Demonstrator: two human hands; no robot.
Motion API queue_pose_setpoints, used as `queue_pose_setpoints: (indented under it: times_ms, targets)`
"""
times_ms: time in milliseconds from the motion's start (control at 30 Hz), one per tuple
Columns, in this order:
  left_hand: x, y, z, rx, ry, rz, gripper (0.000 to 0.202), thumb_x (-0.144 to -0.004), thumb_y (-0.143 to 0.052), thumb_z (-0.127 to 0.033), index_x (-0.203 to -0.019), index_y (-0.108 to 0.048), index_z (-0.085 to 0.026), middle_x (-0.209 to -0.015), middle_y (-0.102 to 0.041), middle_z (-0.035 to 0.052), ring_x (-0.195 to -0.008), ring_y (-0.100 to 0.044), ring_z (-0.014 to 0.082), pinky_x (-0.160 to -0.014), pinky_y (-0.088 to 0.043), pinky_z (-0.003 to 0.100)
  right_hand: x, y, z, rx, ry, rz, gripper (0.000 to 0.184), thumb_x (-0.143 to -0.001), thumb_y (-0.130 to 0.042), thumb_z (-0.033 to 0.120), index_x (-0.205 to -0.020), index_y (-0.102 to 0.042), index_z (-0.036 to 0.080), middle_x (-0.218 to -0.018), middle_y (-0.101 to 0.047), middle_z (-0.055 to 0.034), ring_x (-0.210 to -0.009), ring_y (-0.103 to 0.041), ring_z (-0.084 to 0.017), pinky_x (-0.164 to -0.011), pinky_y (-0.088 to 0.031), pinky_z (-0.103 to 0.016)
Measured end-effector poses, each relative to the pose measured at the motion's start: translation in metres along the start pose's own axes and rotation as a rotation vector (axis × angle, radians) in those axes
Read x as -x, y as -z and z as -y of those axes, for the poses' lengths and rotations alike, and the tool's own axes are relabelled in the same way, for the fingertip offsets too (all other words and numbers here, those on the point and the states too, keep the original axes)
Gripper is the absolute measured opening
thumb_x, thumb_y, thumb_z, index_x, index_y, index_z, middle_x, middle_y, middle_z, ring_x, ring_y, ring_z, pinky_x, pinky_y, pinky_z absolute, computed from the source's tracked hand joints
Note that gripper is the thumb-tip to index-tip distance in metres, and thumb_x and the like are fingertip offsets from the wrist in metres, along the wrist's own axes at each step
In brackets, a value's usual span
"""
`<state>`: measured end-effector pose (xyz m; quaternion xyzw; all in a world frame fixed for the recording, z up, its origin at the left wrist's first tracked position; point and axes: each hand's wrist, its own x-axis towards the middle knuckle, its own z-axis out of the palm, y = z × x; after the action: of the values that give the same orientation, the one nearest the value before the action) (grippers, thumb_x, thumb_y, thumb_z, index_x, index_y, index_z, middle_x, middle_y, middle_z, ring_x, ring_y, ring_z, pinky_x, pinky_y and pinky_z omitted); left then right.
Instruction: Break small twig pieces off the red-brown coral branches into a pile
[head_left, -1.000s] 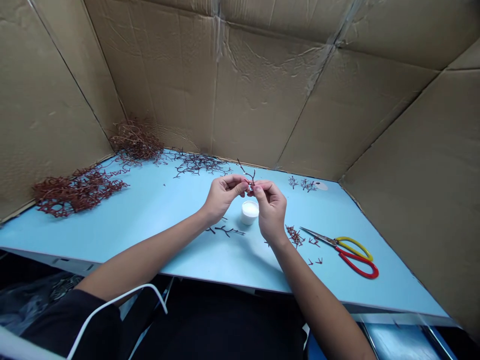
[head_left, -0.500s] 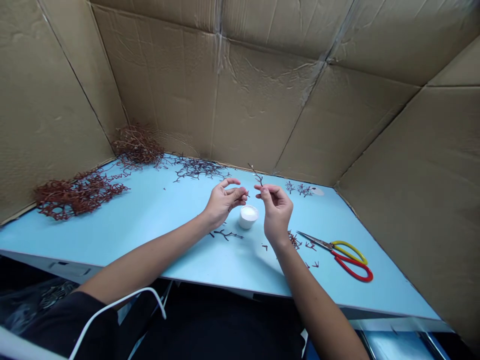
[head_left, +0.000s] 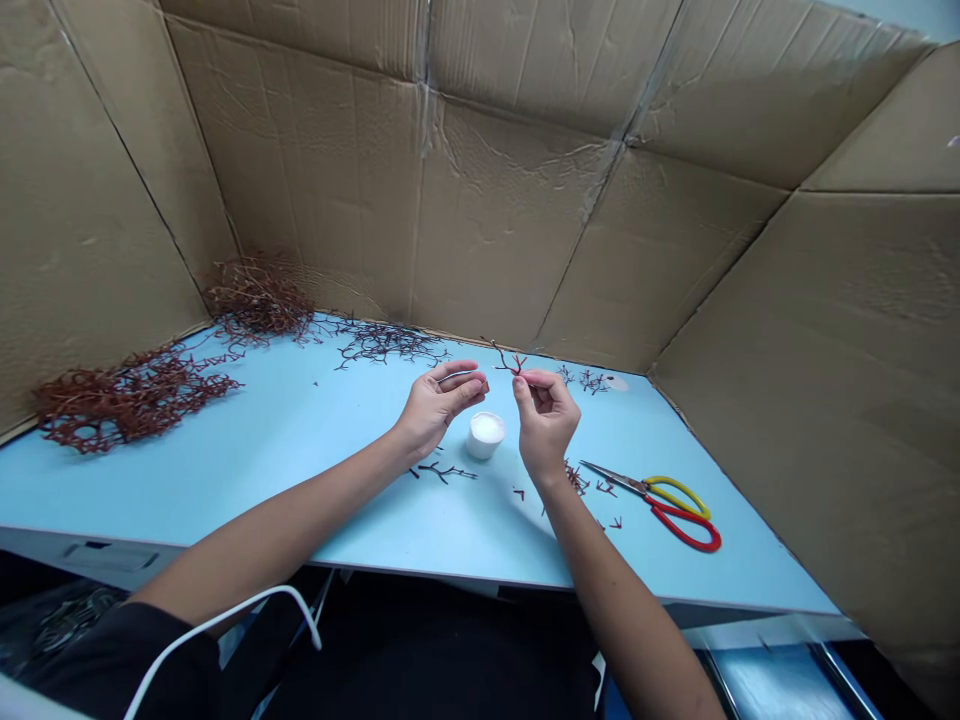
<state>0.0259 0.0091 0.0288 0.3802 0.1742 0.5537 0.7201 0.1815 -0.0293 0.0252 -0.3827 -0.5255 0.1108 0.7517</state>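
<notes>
Cardboard walls [head_left: 487,200] close in the light-blue desk [head_left: 300,450] on three sides. At the desk's 9 o'clock lies a wide heap of red-brown branched stems [head_left: 127,400]. A second tangle [head_left: 255,295] sits in the 10 o'clock corner, and a scatter of darker stems [head_left: 382,343] lies along the far edge at 11 o'clock. Scissors [head_left: 660,498] with one red and one yellow handle lie at 4 o'clock, blades pointing toward the hands.

Both forearms come in from 6 o'clock and meet near the middle of the desk. The left hand [head_left: 435,405] has thumb and forefinger pressed together and the other fingers loosely curled. Whether anything sits in that pinch is too small to tell. The right hand [head_left: 546,420] pinches the base of a small forked twig [head_left: 510,360] between thumb and forefinger, above the desk.

The twig lies at 3 o'clock from the left fingertips, close by but apart, so the right hand is the nearer one. Its long axis runs from the right-hand pinch toward 10 o'clock, rising. The forked tips point toward the far wall and over the left fingertips.

A small white pot [head_left: 486,435] stands on the desk below and between the two hands, at about 5 o'clock from the left one. A loose dark sprig [head_left: 442,470] lies at 6 o'clock from the left hand. Short cuttings [head_left: 577,480] sit beside the right wrist, and tiny sprigs [head_left: 589,380] lie at 1 o'clock from the right hand.
</notes>
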Motion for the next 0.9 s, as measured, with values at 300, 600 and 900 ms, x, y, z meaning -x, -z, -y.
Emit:
queue_pose_setpoints:
  times_ms: [300,600,900]
  targets:
    - [-0.0045,0.0069,0.002,-0.009,0.016,-0.011,0.05,-0.063,-0.104,-0.017,-0.103,-0.075,-0.013,-0.095,-0.081,0.0061,-0.09,-0.076,0.0159,-0.099,-0.06,0.035,-0.0007,0.0008,0.0011,0.038,0.046,0.006,0.018,-0.094,-0.076,0.04,-0.093,-0.071,0.023,-0.101,-0.072,-0.0069,-0.101,-0.073,-0.023,-0.094,-0.061,-0.042]
    - [-0.0035,0.0089,-0.0005,-0.073,0.012,-0.005,0.05,-0.066,-0.102,-0.022,-0.099,-0.065,-0.014,-0.092,-0.078,0.0053,-0.092,-0.08,0.0215,-0.093,-0.062,0.038,-0.0004,0.0016,0.0,0.015,0.042,0.029,0.014,-0.094,-0.077,0.036,-0.093,-0.071,0.023,-0.101,-0.072,-0.0068,-0.102,-0.073,-0.023,-0.093,-0.061,-0.042]
    - [-0.0043,0.008,0.0001,-0.127,-0.029,0.048,0.044,-0.066,-0.102,-0.024,-0.089,-0.065,-0.013,-0.09,-0.074,0.0032,-0.08,-0.075,0.0157,-0.089,-0.063,0.038,-0.0009,0.0019,0.0002,-0.018,-0.016,0.026,0.018,-0.091,-0.078,0.039,-0.09,-0.069,0.023,-0.098,-0.073,-0.0066,-0.099,-0.073,-0.023,-0.09,-0.062,-0.042]
